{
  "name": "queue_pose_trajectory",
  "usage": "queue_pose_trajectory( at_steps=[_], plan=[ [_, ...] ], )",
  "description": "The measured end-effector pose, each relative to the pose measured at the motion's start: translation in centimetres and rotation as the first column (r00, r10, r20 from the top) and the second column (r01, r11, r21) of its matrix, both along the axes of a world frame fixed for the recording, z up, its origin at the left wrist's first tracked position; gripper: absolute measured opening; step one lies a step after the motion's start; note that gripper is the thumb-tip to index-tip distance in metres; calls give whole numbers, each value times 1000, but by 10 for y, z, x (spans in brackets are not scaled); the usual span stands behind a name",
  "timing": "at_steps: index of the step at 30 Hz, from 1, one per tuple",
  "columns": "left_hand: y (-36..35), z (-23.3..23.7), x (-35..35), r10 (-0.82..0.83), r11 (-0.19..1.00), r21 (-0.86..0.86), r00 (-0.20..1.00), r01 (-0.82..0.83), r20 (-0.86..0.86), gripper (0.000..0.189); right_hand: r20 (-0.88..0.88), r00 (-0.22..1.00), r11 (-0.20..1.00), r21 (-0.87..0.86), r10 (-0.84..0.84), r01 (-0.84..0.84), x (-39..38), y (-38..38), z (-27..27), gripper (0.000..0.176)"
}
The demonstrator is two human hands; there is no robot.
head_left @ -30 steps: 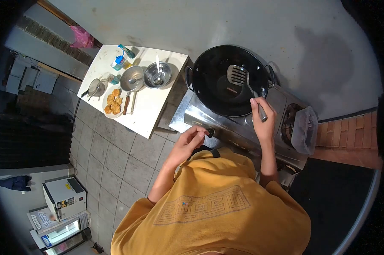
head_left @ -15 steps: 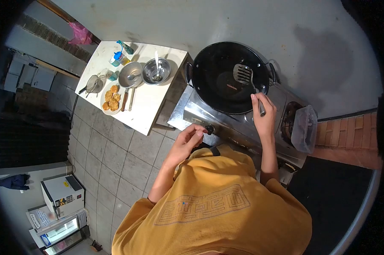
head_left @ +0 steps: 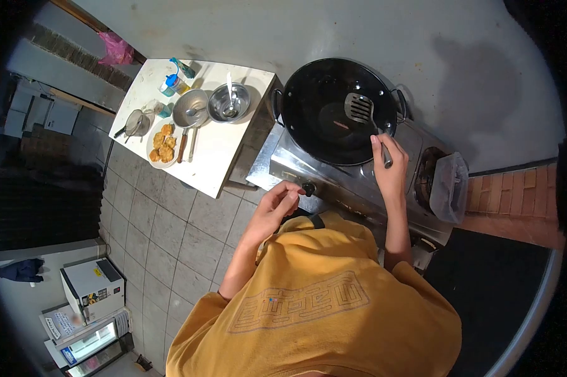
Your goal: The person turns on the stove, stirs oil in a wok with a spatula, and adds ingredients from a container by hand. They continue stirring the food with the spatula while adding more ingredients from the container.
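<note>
My right hand (head_left: 391, 157) is wrapped round the handle of a slotted metal spatula (head_left: 359, 108). The spatula's head is over the inside of a large black wok (head_left: 324, 141), which sits on a steel gas stove (head_left: 359, 182). A small reddish-brown strip (head_left: 340, 125) shows in the dark bottom of the wok. On the stove's front panel is a black knob (head_left: 308, 189), and my left hand (head_left: 278, 204) has its curled fingertips right at it. The thumb lies close to the index finger.
A white table (head_left: 211, 169) stands left of the stove. On it are a plate of golden fried pieces (head_left: 164, 147), two metal bowls (head_left: 228, 103), a strainer (head_left: 137, 123) and several bottles. A clear plastic container (head_left: 450, 188) sits at the stove's right end.
The view has shifted very slightly, with the wok and table a little higher in it. Both hands and the spatula keep nearly the same pose.
</note>
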State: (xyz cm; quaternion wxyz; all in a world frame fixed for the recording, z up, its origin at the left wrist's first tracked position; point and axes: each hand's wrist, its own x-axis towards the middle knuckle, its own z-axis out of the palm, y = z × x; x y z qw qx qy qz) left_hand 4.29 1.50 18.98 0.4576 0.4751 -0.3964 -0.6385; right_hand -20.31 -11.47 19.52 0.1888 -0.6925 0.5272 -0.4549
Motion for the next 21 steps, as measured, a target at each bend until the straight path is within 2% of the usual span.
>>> queue_pose_trajectory(
  at_steps=[21],
  plan=[
    [1,-1,0,10,1000,-12,999,-10,42,25,-29,998,998,26,51,-50,0,4,1,18]
  ],
)
